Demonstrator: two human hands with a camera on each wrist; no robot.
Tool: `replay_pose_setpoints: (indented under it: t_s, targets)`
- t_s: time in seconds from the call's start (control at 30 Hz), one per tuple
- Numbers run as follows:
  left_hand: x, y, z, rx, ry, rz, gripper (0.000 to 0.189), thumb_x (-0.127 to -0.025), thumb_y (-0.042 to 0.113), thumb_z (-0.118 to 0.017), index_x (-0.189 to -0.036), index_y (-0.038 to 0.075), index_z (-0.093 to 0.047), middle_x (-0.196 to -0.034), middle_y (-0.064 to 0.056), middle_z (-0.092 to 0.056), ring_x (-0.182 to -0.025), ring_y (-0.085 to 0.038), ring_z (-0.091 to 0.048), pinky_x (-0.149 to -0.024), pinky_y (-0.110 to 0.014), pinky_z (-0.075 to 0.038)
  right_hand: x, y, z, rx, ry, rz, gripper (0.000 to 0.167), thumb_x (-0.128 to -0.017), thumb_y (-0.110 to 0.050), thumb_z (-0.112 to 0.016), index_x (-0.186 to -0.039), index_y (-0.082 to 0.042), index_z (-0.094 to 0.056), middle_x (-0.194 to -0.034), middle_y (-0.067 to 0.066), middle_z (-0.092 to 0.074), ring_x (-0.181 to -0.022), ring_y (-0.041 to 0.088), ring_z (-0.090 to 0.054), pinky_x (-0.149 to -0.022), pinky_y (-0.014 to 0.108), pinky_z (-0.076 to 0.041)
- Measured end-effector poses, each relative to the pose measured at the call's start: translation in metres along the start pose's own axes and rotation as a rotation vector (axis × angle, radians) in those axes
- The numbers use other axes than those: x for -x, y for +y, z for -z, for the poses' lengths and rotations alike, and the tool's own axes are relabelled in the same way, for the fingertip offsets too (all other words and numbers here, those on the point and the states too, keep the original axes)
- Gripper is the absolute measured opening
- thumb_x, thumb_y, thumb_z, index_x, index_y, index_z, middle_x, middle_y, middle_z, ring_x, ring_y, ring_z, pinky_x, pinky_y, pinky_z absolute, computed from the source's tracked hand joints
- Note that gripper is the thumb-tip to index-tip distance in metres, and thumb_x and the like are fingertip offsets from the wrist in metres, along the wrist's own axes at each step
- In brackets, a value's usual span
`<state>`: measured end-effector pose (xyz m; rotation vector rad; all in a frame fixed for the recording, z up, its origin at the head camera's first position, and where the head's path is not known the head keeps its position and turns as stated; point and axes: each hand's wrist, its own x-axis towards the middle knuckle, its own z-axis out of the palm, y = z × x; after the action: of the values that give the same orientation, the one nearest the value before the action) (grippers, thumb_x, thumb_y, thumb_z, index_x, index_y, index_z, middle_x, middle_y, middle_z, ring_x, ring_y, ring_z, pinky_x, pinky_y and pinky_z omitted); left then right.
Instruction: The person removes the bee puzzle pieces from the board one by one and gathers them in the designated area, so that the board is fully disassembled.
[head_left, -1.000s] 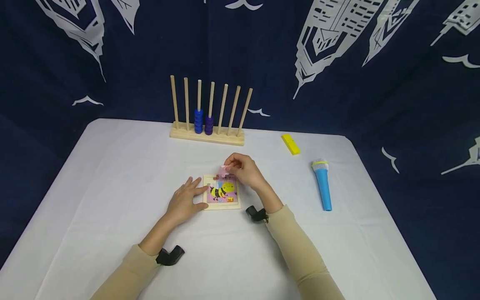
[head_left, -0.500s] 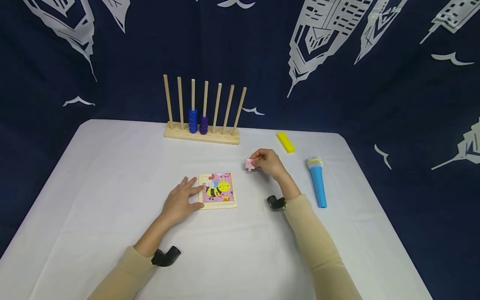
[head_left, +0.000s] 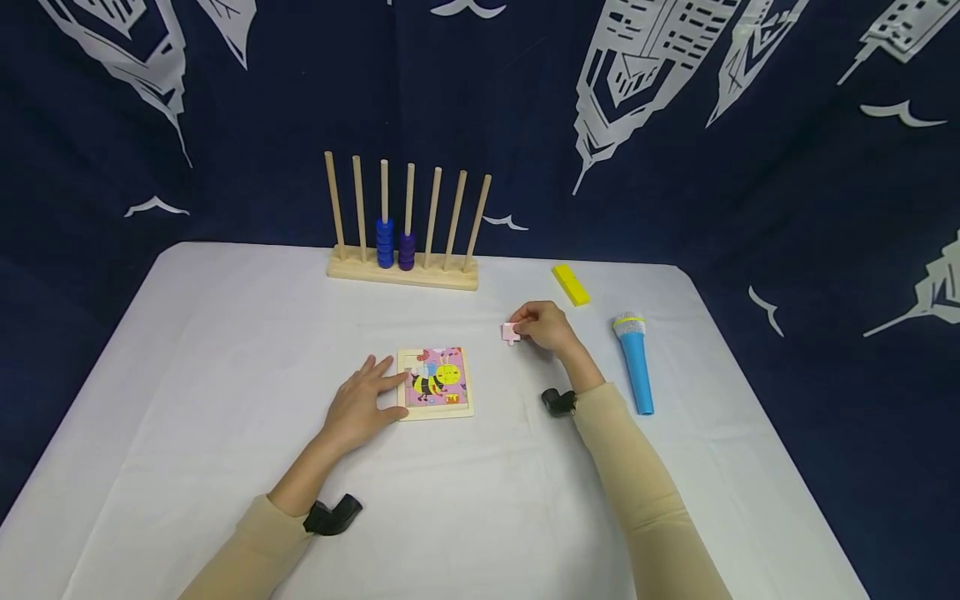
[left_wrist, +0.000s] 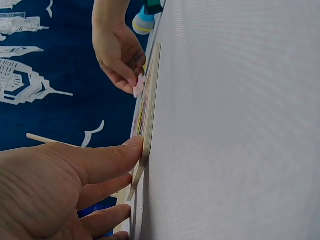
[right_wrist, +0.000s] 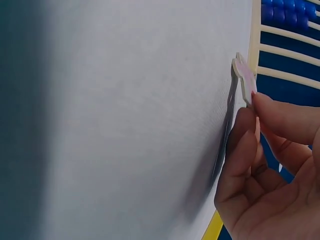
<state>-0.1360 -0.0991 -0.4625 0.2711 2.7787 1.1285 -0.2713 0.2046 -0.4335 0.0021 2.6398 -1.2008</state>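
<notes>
A square wooden jigsaw puzzle (head_left: 437,383) with a bee picture lies on the white table, its upper left corner showing bare wood. My left hand (head_left: 363,402) rests at its left edge with fingers spread, thumb and forefinger touching the frame. To the right of the puzzle, my right hand (head_left: 546,325) pinches a pink puzzle piece (head_left: 511,332) between thumb and fingers. In the right wrist view the piece (right_wrist: 245,80) is held by its edge, close over the cloth, with its shadow beside it.
A wooden peg rack (head_left: 402,271) with blue rings (head_left: 385,243) and purple rings (head_left: 407,252) stands at the back. A yellow block (head_left: 572,285) lies at the back right, and a blue toy microphone (head_left: 635,364) lies right of my right hand.
My right hand has lifted the pink piece away from the puzzle's top edge and carried it right, over the table. My left hand stays on the frame. The head view has shifted slightly.
</notes>
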Motion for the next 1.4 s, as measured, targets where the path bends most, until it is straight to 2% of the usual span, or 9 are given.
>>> replay_pose_setpoints:
  t_s: [0.23, 0.4, 0.57, 0.8, 0.93, 1.03, 1.27, 1.4]
  targets:
    - [0.001, 0.0, 0.0, 0.004, 0.003, 0.004, 0.055, -0.081, 0.013, -0.077, -0.132, 0.003, -0.06, -0.155, -0.021, -0.034, -0.149, -0.043, -0.016, -0.115, -0.066, -0.014, -0.002, 0.001, -0.001, 0.088, 0.021, -0.004, 0.011, -0.089, -0.005, -0.067, -0.099, -0.003, -0.07, -0.08, 0.004, -0.064, -0.069, 0.012, -0.054, -0.064, 0.02, -0.044]
    - [0.002, 0.0, 0.0, 0.001, 0.008, 0.002, 0.054, -0.081, 0.013, -0.077, -0.132, 0.003, -0.06, -0.155, -0.022, -0.034, -0.148, -0.043, -0.016, -0.115, -0.066, -0.014, -0.003, 0.003, 0.0, 0.097, 0.039, -0.031, 0.012, -0.089, -0.006, -0.068, -0.1, -0.004, -0.07, -0.084, 0.007, -0.064, -0.073, 0.015, -0.054, -0.068, 0.022, -0.045]
    - [0.003, 0.0, 0.0, 0.0, 0.012, 0.0, 0.054, -0.081, 0.012, -0.077, -0.131, 0.003, -0.061, -0.155, -0.022, -0.034, -0.148, -0.044, -0.016, -0.115, -0.067, -0.014, -0.001, 0.001, 0.0, 0.059, 0.058, -0.024, 0.014, -0.09, -0.005, -0.066, -0.103, -0.004, -0.07, -0.088, 0.008, -0.065, -0.077, 0.018, -0.055, -0.071, 0.023, -0.046]
    - [0.003, -0.001, 0.0, 0.004, 0.014, -0.002, 0.054, -0.081, 0.012, -0.077, -0.131, 0.003, -0.061, -0.155, -0.022, -0.034, -0.149, -0.043, -0.015, -0.116, -0.066, -0.014, 0.012, -0.011, -0.002, -0.038, 0.087, 0.049, 0.021, -0.091, -0.006, -0.065, -0.111, -0.001, -0.068, -0.097, 0.012, -0.066, -0.084, 0.02, -0.06, -0.074, 0.022, -0.049]
    - [0.002, -0.001, 0.0, 0.009, 0.014, 0.0, 0.054, -0.081, 0.012, -0.077, -0.132, 0.003, -0.06, -0.155, -0.022, -0.034, -0.149, -0.043, -0.016, -0.116, -0.065, -0.014, 0.023, -0.022, -0.011, -0.147, 0.085, 0.083, 0.028, -0.091, -0.006, -0.066, -0.118, 0.002, -0.064, -0.104, 0.015, -0.063, -0.089, 0.024, -0.065, -0.081, 0.032, -0.056]
    - [0.001, -0.001, 0.0, 0.011, 0.011, 0.004, 0.054, -0.081, 0.013, -0.077, -0.132, 0.003, -0.06, -0.155, -0.021, -0.034, -0.149, -0.042, -0.016, -0.116, -0.065, -0.014, 0.032, -0.031, -0.021, -0.19, 0.073, 0.103, 0.032, -0.09, -0.006, -0.067, -0.121, 0.002, -0.063, -0.107, 0.016, -0.062, -0.088, 0.023, -0.063, -0.082, 0.036, -0.055]
    - [0.001, -0.001, 0.0, 0.0, 0.008, 0.002, 0.055, -0.081, 0.014, -0.077, -0.132, 0.004, -0.06, -0.155, -0.022, -0.035, -0.149, -0.043, -0.016, -0.116, -0.065, -0.015, 0.049, -0.055, -0.045, -0.21, 0.021, 0.157, 0.035, -0.088, -0.008, -0.07, -0.122, 0.0, -0.063, -0.117, 0.02, -0.062, -0.09, 0.024, -0.06, -0.074, 0.024, -0.05]
    - [0.001, -0.001, 0.001, -0.011, -0.002, 0.004, 0.055, -0.082, 0.015, -0.077, -0.133, 0.005, -0.06, -0.155, -0.021, -0.035, -0.149, -0.043, -0.016, -0.117, -0.064, -0.016, 0.054, -0.068, -0.057, -0.213, -0.005, 0.194, 0.037, -0.087, -0.007, -0.071, -0.122, -0.001, -0.063, -0.12, 0.021, -0.062, -0.094, 0.027, -0.061, -0.074, 0.024, -0.049]
